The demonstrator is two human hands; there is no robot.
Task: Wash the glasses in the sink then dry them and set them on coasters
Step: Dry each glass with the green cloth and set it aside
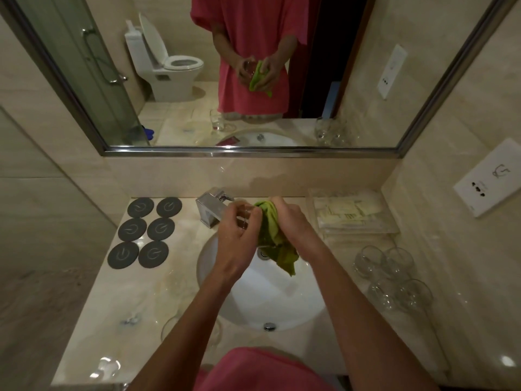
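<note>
Above the sink (pixel 296 303), the left hand (pixel 236 244) grips a glass (pixel 244 221) while the right hand (pixel 296 224) clutches a green cloth (pixel 275 238) against it; six coasters (pixel 145 231) lie left of the sink.

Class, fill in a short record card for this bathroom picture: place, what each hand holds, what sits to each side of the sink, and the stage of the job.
place: marble counter with a round white sink under a wall mirror
left hand: grips a clear glass above the sink
right hand: presses a green cloth to that glass
left of sink: six dark round coasters, all bare
right of sink: four clear glasses in a cluster
stage: drying a glass; none on a coaster yet
</note>
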